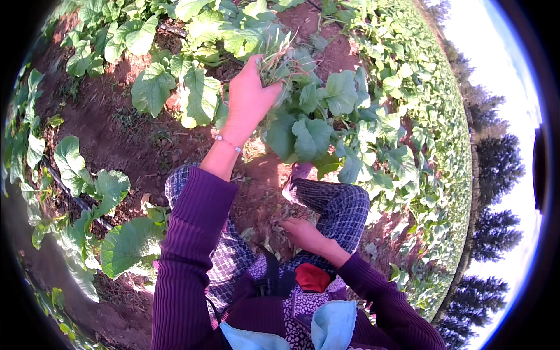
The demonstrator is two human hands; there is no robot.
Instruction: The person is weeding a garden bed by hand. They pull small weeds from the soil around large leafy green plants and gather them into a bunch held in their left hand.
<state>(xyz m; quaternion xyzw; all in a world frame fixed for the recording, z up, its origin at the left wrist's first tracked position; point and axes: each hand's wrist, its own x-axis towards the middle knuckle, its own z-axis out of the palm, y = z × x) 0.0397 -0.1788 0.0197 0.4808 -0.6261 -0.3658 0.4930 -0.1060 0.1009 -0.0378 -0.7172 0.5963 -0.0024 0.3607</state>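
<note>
My left hand (249, 94), a beaded bracelet (226, 142) on its wrist, is stretched out ahead of me. It grips a bunch of pulled weeds (282, 65) with thin stems and pale roots sticking out. Right behind the bunch grows a broad-leaved green plant (313, 135), its leaves partly covered by the weeds. My right hand (306, 236) hangs low between my knees, close to the reddish soil (256, 192). Small dry plant bits lie at its fingertips, and I cannot tell whether it pinches any of them.
Rows of leafy crop plants (420, 144) run along the right and far side. A black drip irrigation hose (72, 192) lies on the soil at left, beside large leaves (131, 245). My bent knee (350, 205) and shoe (297, 175) are near the plant. Trees (498, 166) line the field's edge.
</note>
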